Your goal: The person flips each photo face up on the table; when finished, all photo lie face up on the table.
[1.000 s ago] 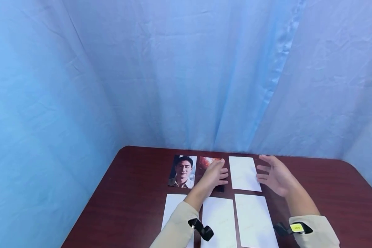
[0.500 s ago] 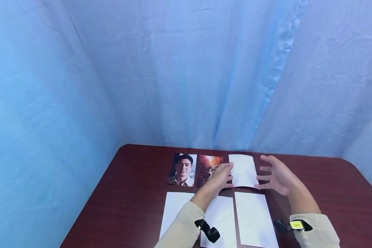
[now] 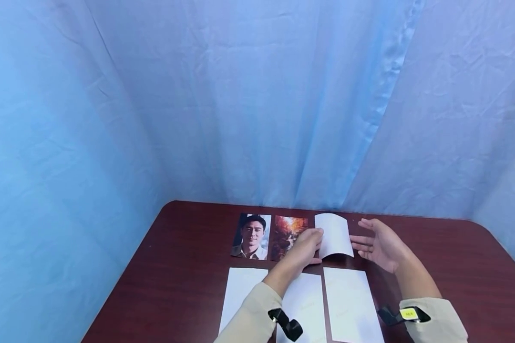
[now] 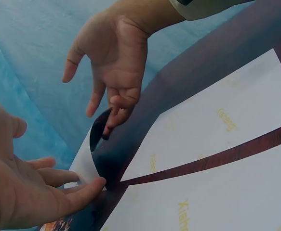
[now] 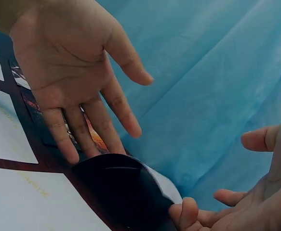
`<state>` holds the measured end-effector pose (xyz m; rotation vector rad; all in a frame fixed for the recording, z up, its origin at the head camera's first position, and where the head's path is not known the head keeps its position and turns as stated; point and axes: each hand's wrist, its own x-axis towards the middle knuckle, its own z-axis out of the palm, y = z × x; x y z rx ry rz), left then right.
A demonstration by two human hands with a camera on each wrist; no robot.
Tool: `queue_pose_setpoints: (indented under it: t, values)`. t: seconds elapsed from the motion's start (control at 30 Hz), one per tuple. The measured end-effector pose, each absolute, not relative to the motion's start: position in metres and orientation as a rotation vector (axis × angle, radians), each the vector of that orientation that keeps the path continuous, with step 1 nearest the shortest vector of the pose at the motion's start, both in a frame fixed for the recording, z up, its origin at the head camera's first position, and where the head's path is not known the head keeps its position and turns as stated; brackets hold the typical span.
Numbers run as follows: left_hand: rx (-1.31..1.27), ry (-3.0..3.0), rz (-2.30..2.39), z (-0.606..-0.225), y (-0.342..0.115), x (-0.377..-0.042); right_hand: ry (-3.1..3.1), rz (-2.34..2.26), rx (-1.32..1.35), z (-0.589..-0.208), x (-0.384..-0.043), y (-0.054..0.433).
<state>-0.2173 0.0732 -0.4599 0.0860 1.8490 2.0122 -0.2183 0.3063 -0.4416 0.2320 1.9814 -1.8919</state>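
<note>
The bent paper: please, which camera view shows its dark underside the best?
The right wrist view, because there the underside of the bent paper is turned toward the camera and shows broadly. The left wrist view shows only a dark strip of it beside the right hand; the head view shows just the white top.

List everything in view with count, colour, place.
Portrait print: 1, multicoloured, far row, left
Forest print: 1, orange and dark, far row, middle
Bowed sheet: 1, white top, dark underside, far row, right
Flat sheets: 3, white, near row
Table: 1, dark red-brown, under the sheets
Curtain: panel count unclear, blue, around table
Wrist devices: 2, black, on sleeves
Sleeves: 2, beige, forearms
Left hand: 1, bare, bowed sheet's left edge
Right hand: 1, bare, its right edge
</note>
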Motion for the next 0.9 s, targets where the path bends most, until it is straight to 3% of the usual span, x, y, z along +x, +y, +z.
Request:
queue_pose_setpoints:
  t: [0.4,0.9]
  values:
    - [0.06,2.054,1.841,-0.449,0.09,-0.214,2.129,-1.825,0.152,-0.414,-0.205,0.291]
    - [0.233,1.894,2.153,-0.432,0.103,-0.221,2.186,-1.815,0.023,-0.4,-0.199,0.284]
